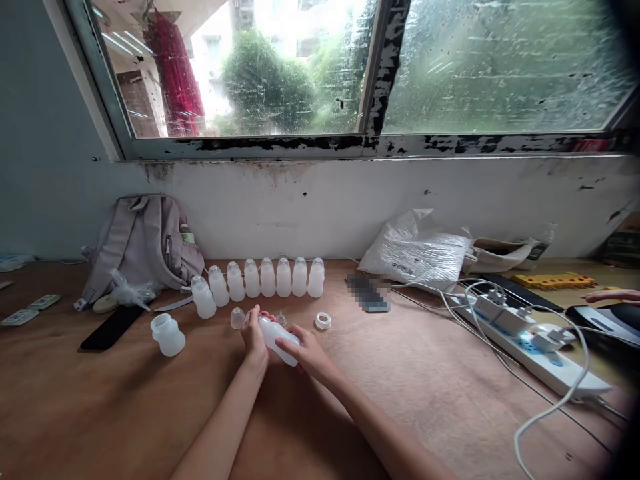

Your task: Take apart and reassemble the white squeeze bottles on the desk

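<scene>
Both hands, left hand (253, 335) and right hand (306, 351), grip the tilted bottle (278, 339); loosened fingers could drop it onto the table (425, 393).

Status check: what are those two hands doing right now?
Left hand and right hand both gripping one white bottle, tilted over table. Loose ring beside. Nothing in the way.

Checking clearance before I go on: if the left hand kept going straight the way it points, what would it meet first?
Probably the small clear cap just past the left hand, then the row of capped bottles. Depth is hard to judge.
</scene>
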A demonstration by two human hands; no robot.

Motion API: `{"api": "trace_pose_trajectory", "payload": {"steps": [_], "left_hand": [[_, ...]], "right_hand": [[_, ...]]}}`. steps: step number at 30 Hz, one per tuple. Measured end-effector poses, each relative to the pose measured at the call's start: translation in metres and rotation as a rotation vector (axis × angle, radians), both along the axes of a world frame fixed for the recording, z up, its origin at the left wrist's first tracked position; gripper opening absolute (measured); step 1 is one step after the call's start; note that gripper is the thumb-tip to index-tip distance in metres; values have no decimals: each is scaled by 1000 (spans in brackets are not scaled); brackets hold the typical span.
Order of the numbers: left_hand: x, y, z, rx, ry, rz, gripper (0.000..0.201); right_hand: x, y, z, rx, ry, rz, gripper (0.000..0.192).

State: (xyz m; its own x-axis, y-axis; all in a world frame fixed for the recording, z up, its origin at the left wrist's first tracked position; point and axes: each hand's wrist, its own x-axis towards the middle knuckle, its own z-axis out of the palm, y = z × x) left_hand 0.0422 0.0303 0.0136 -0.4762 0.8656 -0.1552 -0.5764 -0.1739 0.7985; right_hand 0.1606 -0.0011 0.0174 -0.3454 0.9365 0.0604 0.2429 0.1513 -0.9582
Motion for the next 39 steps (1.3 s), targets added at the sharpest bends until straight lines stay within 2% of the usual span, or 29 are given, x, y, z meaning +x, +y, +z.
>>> {"api": "trace_pose_trajectory", "payload": {"steps": [3, 5, 9, 13, 18, 22, 27, 29, 30, 34, 37, 39], "left_hand": [[0, -2, 0, -11, -11, 46, 27], [1, -3, 0, -28, -34, 60, 26], [1, -3, 1, -34, -92, 81, 25], [-1, -4, 6, 13, -103, 87, 24], [-2, -2, 7, 14, -172, 107, 22], [-22, 8, 0, -44, -140, 162, 17], [-54, 15, -2, -13, -26, 261, 16], [-57, 14, -2, 49, 98, 244, 20], [-56, 13, -3, 92, 228, 215, 22], [-48, 10, -12, 266, 1027, 84, 28], [-43, 9, -19, 333, 1336, 70, 28], [-41, 8, -21, 317, 1510, 124, 29]], "right_hand": [[-2, -4, -1, 318, -158, -36, 26], [-2, -6, -4, 476, -289, -73, 29], [-5, -8, -10, 710, -493, -147, 40], [-8, -9, -10, 876, -530, -155, 43], [-10, -11, -10, 988, -528, -167, 41], [-9, -17, -12, 1052, -528, -169, 38], [-4, -17, -13, 925, -366, -251, 37], [-2, -11, -15, 859, -325, -313, 36], [-1, -8, -16, 828, -310, -341, 36], [5, 2, -19, 736, -264, -436, 36], [10, 6, -19, 708, -234, -483, 35], [12, 8, -18, 703, -224, -489, 35]]}}
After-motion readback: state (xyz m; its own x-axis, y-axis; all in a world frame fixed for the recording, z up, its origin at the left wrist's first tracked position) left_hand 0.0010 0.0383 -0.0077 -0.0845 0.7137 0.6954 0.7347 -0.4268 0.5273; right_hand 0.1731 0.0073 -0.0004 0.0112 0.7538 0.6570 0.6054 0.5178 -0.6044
